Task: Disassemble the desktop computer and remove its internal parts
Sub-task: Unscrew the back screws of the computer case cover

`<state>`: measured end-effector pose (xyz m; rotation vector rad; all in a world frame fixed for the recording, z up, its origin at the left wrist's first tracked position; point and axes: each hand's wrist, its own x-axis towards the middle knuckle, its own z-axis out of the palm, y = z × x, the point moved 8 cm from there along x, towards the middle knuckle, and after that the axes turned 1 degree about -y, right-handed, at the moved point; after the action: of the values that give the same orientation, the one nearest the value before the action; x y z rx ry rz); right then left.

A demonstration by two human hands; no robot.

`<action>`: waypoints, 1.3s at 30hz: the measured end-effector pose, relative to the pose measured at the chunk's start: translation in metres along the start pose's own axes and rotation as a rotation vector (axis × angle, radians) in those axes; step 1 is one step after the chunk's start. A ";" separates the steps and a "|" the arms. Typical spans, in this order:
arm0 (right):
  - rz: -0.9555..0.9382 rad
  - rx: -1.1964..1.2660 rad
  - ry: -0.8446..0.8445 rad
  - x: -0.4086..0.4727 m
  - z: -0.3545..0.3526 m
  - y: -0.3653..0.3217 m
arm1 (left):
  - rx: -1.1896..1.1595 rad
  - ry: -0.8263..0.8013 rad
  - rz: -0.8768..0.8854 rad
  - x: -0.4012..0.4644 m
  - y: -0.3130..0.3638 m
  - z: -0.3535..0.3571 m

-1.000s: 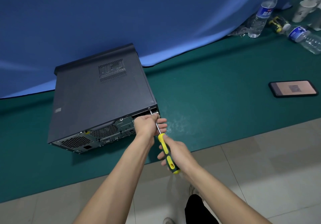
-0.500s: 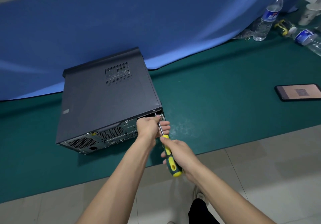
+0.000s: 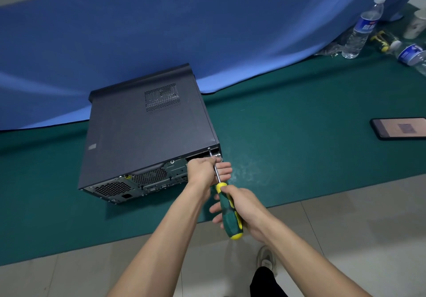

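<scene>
Head cam: desktop computer [image 3: 147, 133] lies on its side on green mat [image 3: 299, 135]. Right hand [image 3: 244, 209] grips screwdriver [image 3: 227, 206] handle; left hand [image 3: 205, 170] pinches shaft near tip at rear-corner screw. Pls keep tip square w/ screw, push in, turn slow.

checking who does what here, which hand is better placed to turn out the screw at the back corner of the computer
Right. The right hand already grips the screwdriver handle, its tip at the top rear corner of the computer. The left hand only steadies the shaft.
</scene>
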<state>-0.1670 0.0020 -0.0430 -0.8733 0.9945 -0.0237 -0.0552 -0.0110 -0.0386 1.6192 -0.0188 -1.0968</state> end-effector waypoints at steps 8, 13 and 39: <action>-0.079 -0.032 0.098 0.004 -0.008 -0.003 | 0.065 0.010 0.000 0.000 0.004 -0.006; -0.025 -0.012 -0.005 0.004 0.000 -0.002 | -0.016 -0.024 -0.018 -0.001 0.000 0.000; -0.093 -0.111 0.052 0.010 -0.006 -0.007 | 0.109 -0.052 0.021 0.004 0.005 -0.009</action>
<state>-0.1629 -0.0101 -0.0470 -1.0244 1.0101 -0.0711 -0.0450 -0.0084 -0.0375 1.6833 -0.1319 -1.1387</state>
